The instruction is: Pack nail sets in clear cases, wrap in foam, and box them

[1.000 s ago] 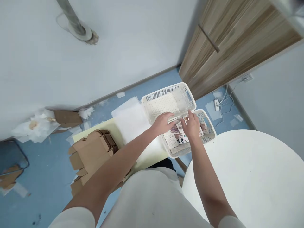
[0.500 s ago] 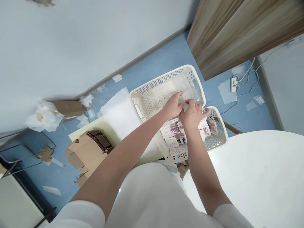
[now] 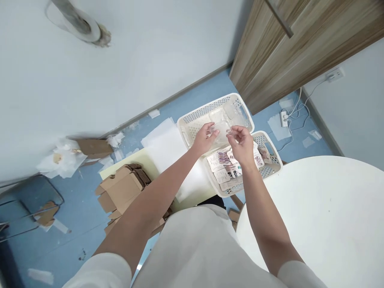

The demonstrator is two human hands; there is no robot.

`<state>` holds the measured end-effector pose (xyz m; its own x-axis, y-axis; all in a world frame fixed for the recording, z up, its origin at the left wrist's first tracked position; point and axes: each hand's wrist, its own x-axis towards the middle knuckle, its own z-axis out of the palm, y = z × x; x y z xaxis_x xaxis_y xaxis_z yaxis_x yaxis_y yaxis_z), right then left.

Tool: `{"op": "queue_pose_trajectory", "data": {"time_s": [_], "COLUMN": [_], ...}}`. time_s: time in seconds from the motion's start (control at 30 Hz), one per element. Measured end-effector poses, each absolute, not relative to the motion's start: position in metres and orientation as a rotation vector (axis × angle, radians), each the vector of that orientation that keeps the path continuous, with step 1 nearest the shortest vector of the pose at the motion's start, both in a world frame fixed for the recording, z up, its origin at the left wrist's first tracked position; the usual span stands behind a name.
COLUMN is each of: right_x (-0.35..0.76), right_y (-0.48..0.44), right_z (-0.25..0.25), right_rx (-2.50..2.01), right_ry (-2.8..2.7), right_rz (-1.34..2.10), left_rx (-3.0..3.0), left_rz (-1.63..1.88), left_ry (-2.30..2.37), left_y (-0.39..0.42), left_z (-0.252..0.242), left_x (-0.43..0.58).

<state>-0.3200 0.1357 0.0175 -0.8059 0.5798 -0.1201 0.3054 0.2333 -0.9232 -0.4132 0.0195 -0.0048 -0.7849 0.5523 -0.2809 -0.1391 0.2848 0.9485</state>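
As I view it from the remote end, left arm stretches up and right across the pale yellow counter [image 3: 151, 162], elbow slightly bent, left hand [image 3: 204, 139] with thumb and fingers pinching the left edge of a clear plastic container [image 3: 221, 130]. Right arm comes up steeper; right hand [image 3: 242, 146] has fingers curled in, fingertips pinching the right edge of the same container. It sits between my hands, over the near side of the far basket [image 3: 199, 115].

Versus half a second ago: left hand has moved away from the right, where the two were almost touching. Right hand's thumb no longer sticks out to the side; it's turned in toward the container, which now shows plainly in the gap. View has shifted too, wall pipe [image 3: 82, 24] back in at upper left.

Containers, left to right: flattened brown cardboard boxes [image 3: 123, 190] piled on the counter, next to white sheets [image 3: 166, 148]. Far basket, white with perforated walls: clear plastic pieces [image 3: 237, 114] heaped at its right end, plus a clear box-like shape [image 3: 217, 115] mid-basket; can't tell if that's separate or part of what I'm holding. Near basket [image 3: 268, 171], same white type, right up against the far one: overlapping printed cards [image 3: 222, 176], some with purple pictures, text too small to read.
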Motion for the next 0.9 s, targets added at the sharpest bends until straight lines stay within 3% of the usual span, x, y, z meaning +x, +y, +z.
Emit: {"op": "queue_pose_trajectory", "data": {"time_s": [0.2, 0.4, 0.63, 0.9], "right_x": [-0.283, -0.204, -0.121, -0.033], "right_y": [0.076, -0.002, -0.055, -0.066], "right_z": [0.051, 0.075, 0.105, 0.106], "right_rx": [-0.976, -0.899, -0.911, -0.97], "right_ry": [-1.906, -1.919, -2.077, -2.061], "right_rz": [1.932, 2.095, 1.934, 1.794], "left_rx": [0.023, 0.196, 0.695, 0.994], "left_rz": [1.739, 1.683, 1.459, 1.217], "left_ry": [1.489, 1.563, 1.694, 1.549], "left_y": [-0.039, -0.128, -0.199, -0.175], "left_z": [0.045, 0.066, 0.066, 0.089], "left_x": [-0.368, -0.297, -0.229, -0.177]}}
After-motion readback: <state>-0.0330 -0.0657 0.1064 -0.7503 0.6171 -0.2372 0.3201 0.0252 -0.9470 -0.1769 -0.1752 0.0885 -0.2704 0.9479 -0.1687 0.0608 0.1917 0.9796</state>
